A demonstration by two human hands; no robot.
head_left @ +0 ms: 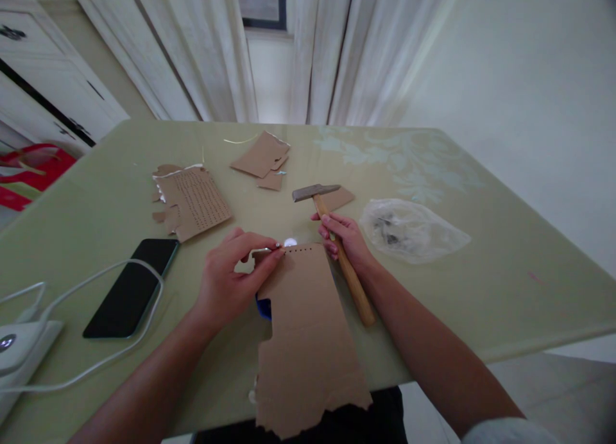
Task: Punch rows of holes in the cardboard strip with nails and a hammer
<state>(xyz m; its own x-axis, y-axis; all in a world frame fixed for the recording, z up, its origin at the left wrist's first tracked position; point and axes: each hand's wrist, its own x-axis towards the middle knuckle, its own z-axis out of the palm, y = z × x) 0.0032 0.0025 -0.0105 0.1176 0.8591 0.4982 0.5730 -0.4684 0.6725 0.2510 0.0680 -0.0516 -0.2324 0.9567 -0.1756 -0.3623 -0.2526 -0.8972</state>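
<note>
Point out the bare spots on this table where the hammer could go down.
Bare: right of the bag up to the table edge, and between phone and punched card. Crowded: around both hands, hammer and cardboard.

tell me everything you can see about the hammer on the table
The hammer is small, with a dull grey metal head and a light wooden handle. It lies slanted, the head pointing away from the person and resting over a scrap of cardboard, the handle's butt toward the near table edge. The right hand grips the handle just below the head. It sits between the large cardboard piece and a clear plastic bag.
</note>
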